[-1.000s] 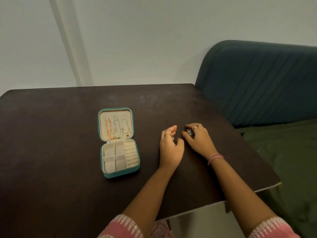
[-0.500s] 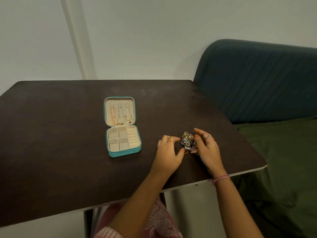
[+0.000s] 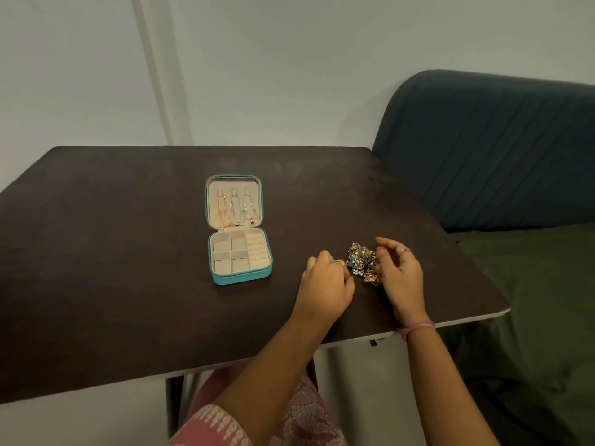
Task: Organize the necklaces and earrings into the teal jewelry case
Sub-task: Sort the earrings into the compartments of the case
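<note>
Looks like a home, prob. a living room: a dark table point(image 3: 128, 252) stands at a plain wall point(image 3: 289, 75), w/ a blue padded sofa point(image 3: 499, 149) just beside it.

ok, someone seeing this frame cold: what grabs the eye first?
The open teal jewelry case mid-table, with three necklaces hung in its lid and its lower compartments bare. Then the glittery heap of earrings to its right, flanked by the left hand and right hand.

Earring pile point(image 3: 363, 263): indiv. pieces too small/tangled to tell; left fingertips hidden.
</note>
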`<state>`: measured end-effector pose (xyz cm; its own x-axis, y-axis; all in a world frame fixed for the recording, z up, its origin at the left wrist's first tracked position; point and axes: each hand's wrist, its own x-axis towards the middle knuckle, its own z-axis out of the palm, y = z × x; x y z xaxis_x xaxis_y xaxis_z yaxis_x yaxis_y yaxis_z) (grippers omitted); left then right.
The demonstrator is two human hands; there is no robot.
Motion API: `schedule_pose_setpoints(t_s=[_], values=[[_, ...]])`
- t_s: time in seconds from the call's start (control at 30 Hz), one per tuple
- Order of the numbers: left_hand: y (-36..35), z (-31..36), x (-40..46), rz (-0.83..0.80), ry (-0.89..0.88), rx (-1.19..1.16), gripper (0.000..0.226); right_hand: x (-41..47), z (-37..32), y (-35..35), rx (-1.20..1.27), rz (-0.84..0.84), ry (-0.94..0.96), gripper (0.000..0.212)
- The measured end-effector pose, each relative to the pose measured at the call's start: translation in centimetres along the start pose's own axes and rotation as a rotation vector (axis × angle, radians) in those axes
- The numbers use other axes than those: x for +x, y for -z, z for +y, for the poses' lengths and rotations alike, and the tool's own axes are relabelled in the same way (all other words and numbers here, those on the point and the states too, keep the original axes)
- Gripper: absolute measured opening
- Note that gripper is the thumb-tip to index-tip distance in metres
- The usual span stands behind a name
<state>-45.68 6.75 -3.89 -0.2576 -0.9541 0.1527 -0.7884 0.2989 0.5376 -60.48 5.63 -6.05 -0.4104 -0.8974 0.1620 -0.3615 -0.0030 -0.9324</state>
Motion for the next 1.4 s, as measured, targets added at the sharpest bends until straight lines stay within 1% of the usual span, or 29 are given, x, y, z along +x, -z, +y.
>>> schedule_pose_setpoints(t_s=[0.13,0.37,0.53,0.67,0.77,0.87,1.07,1.17,1.23,1.3,1.33,1.4], values=[[1.9,-0.2,1.2,-0.137,0.01,0.034,0.022,0.0,-0.1,0.1,0.034,0.006,-0.019,0.02],[6.6,-1.7,5.2,-0.153,-0.071,0.159,0.02,0.0,0.0,0.0,0.059,0.019,-0.028,0.019],[8.5,-4.0,6.9,-0.235,-0.119,0.226,0.02,0.0,-0.2,0.1,0.064,0.021,-0.014,0.017],[8.6,-5.5,8.1,-0.256,-0.073,0.264,0.019,0.0,-0.2,0.2,0.072,0.008,-0.019,0.016],[8.3,-6.0,8.7,-0.267,-0.027,0.314,0.023,0.0,-0.2,0.2,0.058,-0.002,-0.024,0.017],[8.0,-6.3,9.2,-0.247,-0.019,0.359,0.026,0.0,-0.3,0.3,0.046,0.004,-0.022,0.019],[8.0,-6.2,9.9,-0.279,0.004,0.379,0.027,0.0,-0.3,0.2,0.051,0.007,-0.028,0.019],[8.3,-6.0,9.8,-0.19,0.007,0.3,0.025,-0.1,-0.6,0.1,0.084,0.023,-0.034,0.019],[8.2,-5.6,8.9,-0.06,-0.048,0.228,0.025,-0.1,-0.8,0.1,0.131,0.022,-0.064,0.02],[7.2,-4.8,7.2,0.076,-0.138,0.09,0.025,0.1,-1.0,0.3,0.164,0.005,-0.102,0.02],[6.5,-4.1,6.3,0.101,-0.164,0.003,0.024,0.3,-1.1,0.4,0.154,-0.01,-0.103,0.02],[4.6,-2.9,4.9,0.078,-0.177,-0.14,0.024,1.0,-1.4,0.8,0.039,-0.065,-0.029,0.021]])
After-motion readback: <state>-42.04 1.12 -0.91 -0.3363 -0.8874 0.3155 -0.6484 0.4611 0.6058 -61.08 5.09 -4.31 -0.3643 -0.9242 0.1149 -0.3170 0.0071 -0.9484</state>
